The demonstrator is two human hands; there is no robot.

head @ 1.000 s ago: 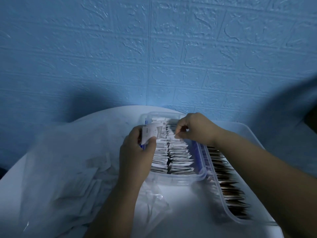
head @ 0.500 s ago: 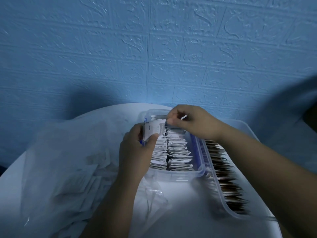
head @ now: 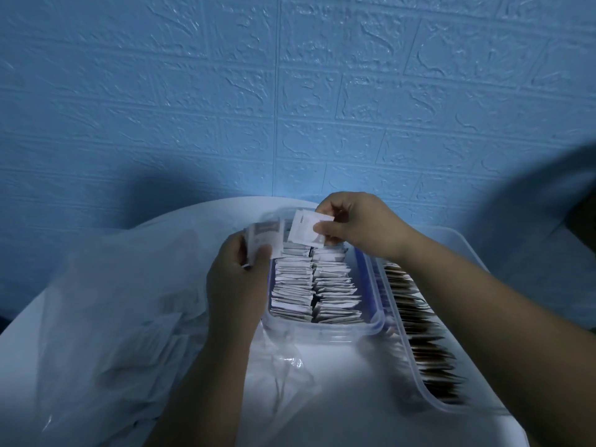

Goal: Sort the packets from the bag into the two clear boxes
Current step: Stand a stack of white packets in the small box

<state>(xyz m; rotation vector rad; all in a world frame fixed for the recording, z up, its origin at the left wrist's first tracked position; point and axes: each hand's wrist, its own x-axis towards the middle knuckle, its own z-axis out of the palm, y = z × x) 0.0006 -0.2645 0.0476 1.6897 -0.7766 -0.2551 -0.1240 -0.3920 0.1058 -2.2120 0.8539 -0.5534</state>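
Now the right hand (head: 361, 227) has come up from the far end of the clear plastic box with the blue rim (head: 372, 295). A moment ago its fingers were down low by the stack. Now it pinches one flat, square white paper packet (head: 303, 233) between thumb and fingers. The packet hangs just above the far end of that box and touches nothing in it.

The left hand (head: 238, 285) is at the left side of the box. Its fingers are curled round a small stack of white packets (head: 266, 237), which has a dark print on the front.

I think one packet has just been pulled off the stack and is going into the box next. So the sorting is partway done.

Inside the box, two neat rows of white packets (head: 309, 285) stand on edge, packed close. They look thin and a bit crinkly. Just right of the box sits a second clear plastic box (head: 445, 409). It is long and full of dark brown packets (head: 422, 343), also on edge.

Left of the blue-rimmed box lies a thin see-through plastic bag (head: 113, 285). It is soft and wrinkled, with more white packets showing inside, so there is more to sort.

Everything sits on a smooth white round desk (head: 348, 382). Behind the box is a bumpy blue brick-pattern wall (head: 193, 91).
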